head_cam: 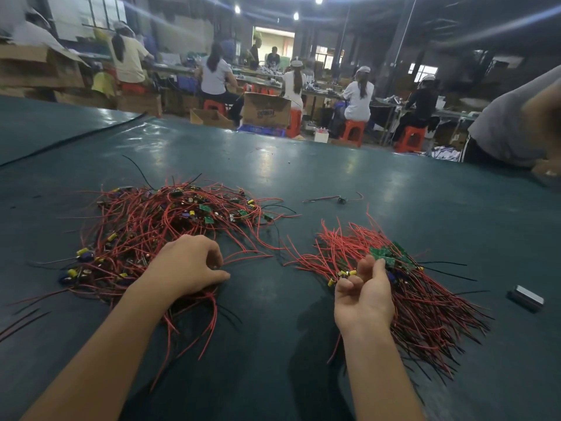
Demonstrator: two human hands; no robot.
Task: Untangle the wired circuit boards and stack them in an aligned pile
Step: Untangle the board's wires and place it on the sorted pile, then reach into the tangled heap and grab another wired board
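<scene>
Tangled heap (170, 226), left on the table (273, 165): most boards, still unsorted. Aligned pile (425, 299), right: smaller, so I judge the task under half done. My left hand (188, 265) curls at the heap's near edge; I cannot tell whether it pinches a wire. My right hand (364, 293), palm up and slack, touches the pile and holds nothing.

Hands: two, one left hand (188, 265) and one right hand (362, 288).
Desk (273, 177): one.
Groups of wired boards: two, namely one tangled heap (158, 226) and one aligned pile (425, 296). The boards within each overlap too much to count.
Loose board (341, 199) lying apart: one.
Metal block (525, 298): one.
Black cable (76, 139): one.
Red stools (352, 132) beyond the desk: at least four.
Seated people (214, 74) in the background: at least five.
</scene>
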